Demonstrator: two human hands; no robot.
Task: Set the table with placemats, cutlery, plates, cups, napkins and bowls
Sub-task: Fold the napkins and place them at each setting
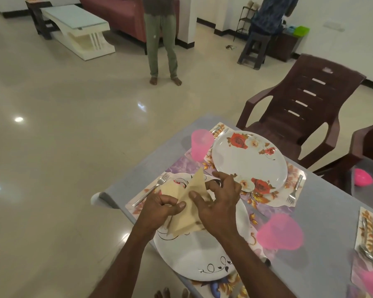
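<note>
Directly beneath both hands lies the white oval plate with black scrollwork [192,258]. Above it the beige folded paper napkin [188,208] is pinched by the left hand [159,208] and right hand [219,204], its long axis running away from the wrists toward the steel fork [153,188].

2 plates [249,160], 3 pink cups [200,146], 2 forks [151,189], 1 napkin [190,203], 3 placemats [274,203], 2 chairs [299,112].

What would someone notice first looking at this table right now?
Both hands, left hand and right hand, hold a folded beige napkin above the near white plate. Beyond it lies the rose-patterned plate, with a pink cup to its left and another pink cup nearer on the right.
</note>
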